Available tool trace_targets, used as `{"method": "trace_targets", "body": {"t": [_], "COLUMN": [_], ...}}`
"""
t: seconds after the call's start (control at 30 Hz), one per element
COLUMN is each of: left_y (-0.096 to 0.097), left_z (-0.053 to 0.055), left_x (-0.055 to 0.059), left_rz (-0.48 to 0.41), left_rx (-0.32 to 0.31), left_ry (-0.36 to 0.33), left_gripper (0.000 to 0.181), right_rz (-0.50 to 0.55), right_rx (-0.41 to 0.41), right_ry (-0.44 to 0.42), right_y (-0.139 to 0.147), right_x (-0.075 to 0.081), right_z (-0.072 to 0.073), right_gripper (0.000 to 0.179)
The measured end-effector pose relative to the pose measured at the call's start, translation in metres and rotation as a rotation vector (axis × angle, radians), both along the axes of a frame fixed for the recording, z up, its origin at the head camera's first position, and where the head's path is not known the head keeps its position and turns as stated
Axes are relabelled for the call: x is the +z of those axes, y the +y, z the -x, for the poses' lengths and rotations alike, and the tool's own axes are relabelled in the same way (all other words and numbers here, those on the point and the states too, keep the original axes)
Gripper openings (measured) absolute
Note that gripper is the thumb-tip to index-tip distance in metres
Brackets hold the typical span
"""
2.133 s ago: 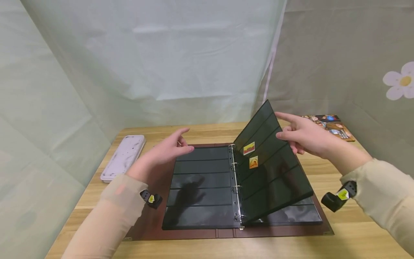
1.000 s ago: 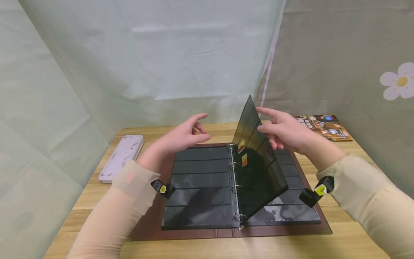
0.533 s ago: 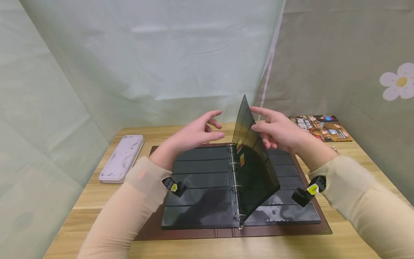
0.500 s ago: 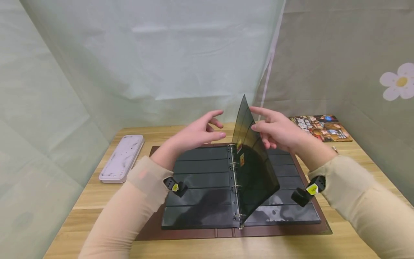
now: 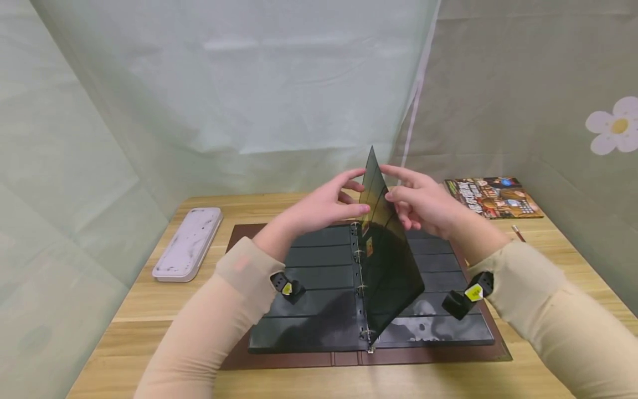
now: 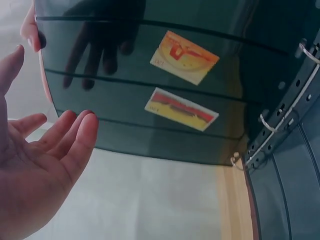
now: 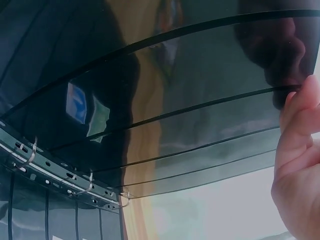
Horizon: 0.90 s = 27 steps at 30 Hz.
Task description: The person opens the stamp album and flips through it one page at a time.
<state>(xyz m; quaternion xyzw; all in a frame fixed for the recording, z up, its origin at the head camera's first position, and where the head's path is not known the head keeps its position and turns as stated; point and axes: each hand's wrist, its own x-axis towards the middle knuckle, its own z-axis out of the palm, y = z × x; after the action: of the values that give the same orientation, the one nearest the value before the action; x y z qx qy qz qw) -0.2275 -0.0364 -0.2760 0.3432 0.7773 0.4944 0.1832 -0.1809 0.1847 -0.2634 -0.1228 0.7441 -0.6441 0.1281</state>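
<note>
An open ring-bound stamp album (image 5: pixel 291 360) lies on the table, with a brown cover and black pocketed pages. One black page (image 5: pixel 394 277) stands nearly upright on the rings. My right hand (image 5: pixel 423 202) pinches its outer edge, a fingertip showing past the edge in the left wrist view. My left hand (image 5: pixel 326 208) is at the page's other side, fingers spread loosely, fingertips right at its edge. The left face carries an orange-yellow stamp (image 6: pixel 185 57) and a red-yellow stamp (image 6: pixel 181 109). On the right face sit a blue stamp (image 7: pixel 76 102) and a green stamp (image 7: pixel 99 118).
A whitish, dark-flecked long case (image 5: pixel 188 244) lies at the left of the wooden table (image 5: pixel 134 310). At the back right is a colourful printed booklet (image 5: pixel 493 198), with a pencil (image 5: pixel 518 233) in front of it. Pale cloth walls (image 5: pixel 299 100) enclose the table.
The right hand has swung the page up from the right toward upright. The left hand has moved right, up to the page. The booklet and pencil are less covered by the right arm.
</note>
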Motion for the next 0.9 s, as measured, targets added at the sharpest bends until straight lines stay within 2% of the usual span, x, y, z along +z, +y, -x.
{"method": "trace_targets", "body": {"t": [0.4,0.6,0.9], "left_y": [0.014,0.013,0.012], "left_z": [-0.003,-0.002,-0.001], "left_x": [0.002,0.0,-0.001], "left_rz": [0.01,0.007,0.021], "left_rx": [-0.002,0.001,0.009], "left_ry": [0.037,0.039,0.025], "left_gripper": [0.076,0.076,0.075], "right_rz": [0.085,0.122,0.232], "right_rx": [0.032,0.033,0.063], "right_ry": [-0.021,-0.039,-0.073], "right_y": [-0.003,-0.005,-0.006], "right_x": [-0.009,-0.013,-0.017], "right_z": [0.001,0.002,0.002], "right_gripper": [0.062,0.063,0.064]}}
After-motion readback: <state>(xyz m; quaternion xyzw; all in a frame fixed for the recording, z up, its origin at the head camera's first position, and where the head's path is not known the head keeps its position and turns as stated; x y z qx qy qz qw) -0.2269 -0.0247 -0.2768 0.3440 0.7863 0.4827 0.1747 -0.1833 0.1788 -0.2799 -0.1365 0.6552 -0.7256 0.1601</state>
